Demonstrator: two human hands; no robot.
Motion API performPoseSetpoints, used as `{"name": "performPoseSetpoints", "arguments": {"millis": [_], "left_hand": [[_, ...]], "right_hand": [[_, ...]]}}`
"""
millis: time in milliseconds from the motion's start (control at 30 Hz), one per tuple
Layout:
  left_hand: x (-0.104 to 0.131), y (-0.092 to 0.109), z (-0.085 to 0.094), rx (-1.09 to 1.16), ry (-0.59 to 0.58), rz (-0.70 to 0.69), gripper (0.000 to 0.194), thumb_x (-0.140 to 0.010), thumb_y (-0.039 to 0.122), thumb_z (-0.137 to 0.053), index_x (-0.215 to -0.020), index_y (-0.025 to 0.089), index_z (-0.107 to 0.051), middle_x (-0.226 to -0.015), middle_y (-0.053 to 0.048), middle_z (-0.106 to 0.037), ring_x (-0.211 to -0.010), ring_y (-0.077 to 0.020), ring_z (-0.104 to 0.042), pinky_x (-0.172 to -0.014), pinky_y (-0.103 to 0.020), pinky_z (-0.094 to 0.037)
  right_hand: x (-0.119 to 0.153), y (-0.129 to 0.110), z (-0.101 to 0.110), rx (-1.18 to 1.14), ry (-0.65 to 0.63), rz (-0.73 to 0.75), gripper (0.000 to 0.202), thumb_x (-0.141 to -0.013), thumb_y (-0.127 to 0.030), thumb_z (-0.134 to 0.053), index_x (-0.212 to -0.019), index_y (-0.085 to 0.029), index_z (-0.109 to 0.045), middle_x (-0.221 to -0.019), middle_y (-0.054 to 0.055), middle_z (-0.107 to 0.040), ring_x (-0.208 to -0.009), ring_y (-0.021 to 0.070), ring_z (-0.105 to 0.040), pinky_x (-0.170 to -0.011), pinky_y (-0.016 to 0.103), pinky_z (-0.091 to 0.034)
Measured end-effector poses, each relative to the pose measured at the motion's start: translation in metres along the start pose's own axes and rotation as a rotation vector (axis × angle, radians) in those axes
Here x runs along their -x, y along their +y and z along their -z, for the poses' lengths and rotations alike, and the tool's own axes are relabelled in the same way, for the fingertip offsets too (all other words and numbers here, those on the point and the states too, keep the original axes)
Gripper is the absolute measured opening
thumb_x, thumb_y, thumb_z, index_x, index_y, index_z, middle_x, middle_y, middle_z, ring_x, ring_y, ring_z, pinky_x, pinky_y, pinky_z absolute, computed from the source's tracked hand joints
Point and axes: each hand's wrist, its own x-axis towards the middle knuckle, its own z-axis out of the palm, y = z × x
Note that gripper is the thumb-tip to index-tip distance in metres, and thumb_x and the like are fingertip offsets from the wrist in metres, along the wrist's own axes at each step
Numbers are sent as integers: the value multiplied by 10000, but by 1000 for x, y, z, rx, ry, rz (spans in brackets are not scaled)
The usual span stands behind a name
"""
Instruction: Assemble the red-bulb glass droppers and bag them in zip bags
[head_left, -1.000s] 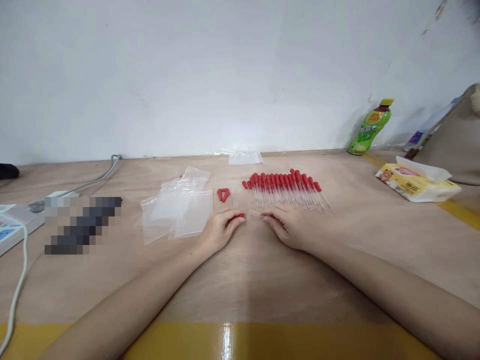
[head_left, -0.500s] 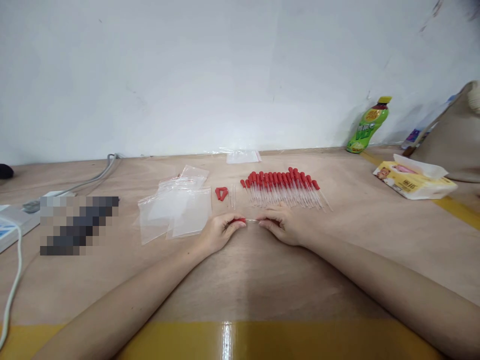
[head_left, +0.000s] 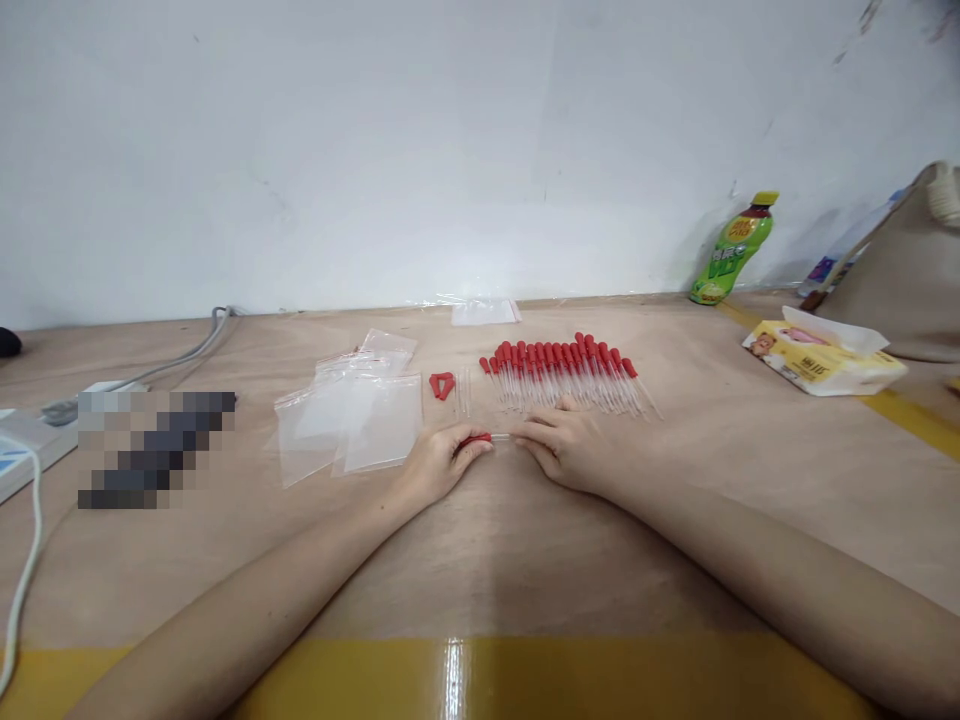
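My left hand (head_left: 439, 465) is closed on a red rubber bulb (head_left: 478, 438), pinched between thumb and fingers. A thin clear dropper tube (head_left: 500, 437) runs level from the bulb's right end to my right hand (head_left: 566, 447), whose thumb and fingertips pinch it. Behind my hands lie loose red rubber bulbs (head_left: 448, 385) and several bare clear tubes (head_left: 463, 392). Just beyond my right hand is a row of droppers (head_left: 562, 370) with red bulbs pointing towards the wall.
Clear zip bags (head_left: 382, 425) overlap to the left, and another bag (head_left: 485, 313) lies by the wall. A green drink bottle (head_left: 733, 255), a yellow tissue pack (head_left: 821, 360) and a beige bag (head_left: 892, 275) stand at right. A power strip (head_left: 37, 455) with cables sits far left.
My right fingers have shifted slightly left along the tube, closer to the red bulb. More of the bulb shows in my left hand; the view has moved a little.
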Motion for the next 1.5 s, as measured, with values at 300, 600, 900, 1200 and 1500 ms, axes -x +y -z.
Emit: {"name": "performPoseSetpoints", "arguments": {"millis": [300,600,900,1200,1500], "left_hand": [[-2,-1,1,33,38,9,168,-791,306,-570,-889,194,-647,-813,-8,-690,-713,-144,-629,-664,-247,-484],[-2,5,0,44,-8,49,148,-796,288,-557,-856,183,-642,-753,3,-675,-623,-122,-589,-587,-226,-450],[2,3,-2,-12,-38,-37,205,-829,309,-503,-901,172,-637,-789,-34,-663,-693,-146,-594,-650,-253,-463],[-4,-4,9,-108,-39,-134,258,-808,384,-527,-938,179,-615,-860,-46,-644,-810,-175,-580,-754,-295,-449],[-2,-22,18,-553,136,173,524,-831,481,-409,-1225,138,-447,-1280,-155,-431,-1214,-322,-320,-980,-466,-247]], "right_hand": [[-1,-3,8,-243,-49,-161,99,-824,-193,-453,-829,-174,-551,-777,31,-600,-709,131,-528,-631,251,-398],[-1,0,-10,-164,73,-58,182,-859,-207,-393,-790,-175,-559,-737,33,-598,-681,139,-498,-663,273,-371],[-3,-7,-10,-69,37,-23,244,-872,-233,-379,-762,-164,-586,-698,47,-606,-646,148,-496,-618,268,-340],[-10,-7,0,-40,-113,-36,220,-860,-249,-428,-740,-167,-592,-758,47,-598,-729,157,-514,-686,290,-355],[-25,59,32,-63,82,-739,209,-768,-274,-483,-618,-166,-581,-593,30,-587,-568,146,-528,-536,247,-357]]}}
